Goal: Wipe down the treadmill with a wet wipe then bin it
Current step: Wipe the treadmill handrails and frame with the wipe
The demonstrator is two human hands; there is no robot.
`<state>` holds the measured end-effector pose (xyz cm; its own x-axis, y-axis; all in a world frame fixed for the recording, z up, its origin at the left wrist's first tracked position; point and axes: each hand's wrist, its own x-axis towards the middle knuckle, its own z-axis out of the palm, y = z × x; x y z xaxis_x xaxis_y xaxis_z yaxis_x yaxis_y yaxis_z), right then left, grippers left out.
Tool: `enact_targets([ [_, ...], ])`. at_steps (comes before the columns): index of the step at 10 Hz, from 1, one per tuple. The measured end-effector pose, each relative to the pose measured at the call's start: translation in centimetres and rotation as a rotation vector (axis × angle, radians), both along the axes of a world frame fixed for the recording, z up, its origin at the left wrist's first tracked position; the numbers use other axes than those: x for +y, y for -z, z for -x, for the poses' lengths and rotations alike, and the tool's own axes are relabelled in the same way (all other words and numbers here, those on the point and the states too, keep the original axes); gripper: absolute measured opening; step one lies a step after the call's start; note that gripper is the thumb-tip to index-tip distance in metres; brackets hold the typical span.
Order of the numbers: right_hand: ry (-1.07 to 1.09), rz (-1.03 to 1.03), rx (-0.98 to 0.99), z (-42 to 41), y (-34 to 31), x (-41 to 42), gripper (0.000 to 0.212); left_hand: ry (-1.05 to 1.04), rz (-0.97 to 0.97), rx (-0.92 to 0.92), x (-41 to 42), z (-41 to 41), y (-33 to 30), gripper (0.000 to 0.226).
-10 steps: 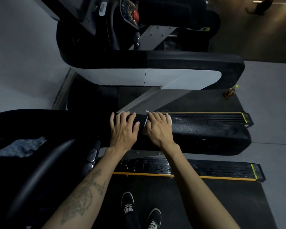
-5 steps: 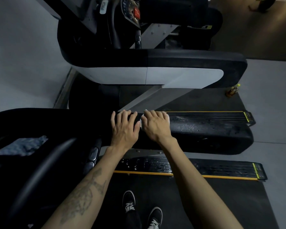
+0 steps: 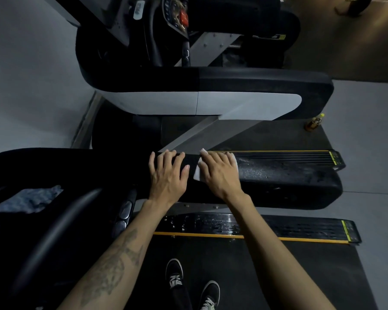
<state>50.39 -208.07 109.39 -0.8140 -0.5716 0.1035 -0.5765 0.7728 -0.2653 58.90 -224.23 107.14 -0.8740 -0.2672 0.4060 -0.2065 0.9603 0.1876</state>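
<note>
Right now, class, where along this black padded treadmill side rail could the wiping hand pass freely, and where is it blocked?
Free: the wet, speckled stretch of black padded rail right of the right hand pressing the white wet wipe, out to its rounded end. Crowded: leftward, where the left hand rests close beside.

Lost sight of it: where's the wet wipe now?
Head view, centre: thin white wet wipe lies flat under the right hand on the black padded handrail, beside the left hand.

i'm looking at a gym: two treadmills (image 3: 278, 180) side by side, a console (image 3: 177, 16) with a red stop button, rubber mat (image 3: 255, 276) on grey floor (image 3: 367, 130).
</note>
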Motion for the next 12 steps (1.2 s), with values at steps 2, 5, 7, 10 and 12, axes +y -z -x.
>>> enact_targets([
  [2,0.12,0.11,-0.057,1.2,0.7,3.4,0.063,-0.007,-0.004,0.0,0.1,0.1,0.0,0.045],
  [5,0.009,0.055,0.019,0.7,0.9,2.2,0.047,-0.005,-0.017,-0.007,0.2,0.0,0.0,0.045],
  [7,0.188,-0.026,0.033,1.7,0.8,3.4,0.06,-0.009,-0.013,-0.015,0.2,0.0,0.0,0.045],
  [10,-0.004,0.059,0.027,-0.7,0.5,4.3,0.05,-0.007,0.019,-0.026,0.1,-0.1,0.0,0.045],
  [12,0.266,0.064,-0.024,-1.1,0.9,3.0,0.064,-0.004,0.017,-0.027,0.1,0.0,0.0,0.045],
])
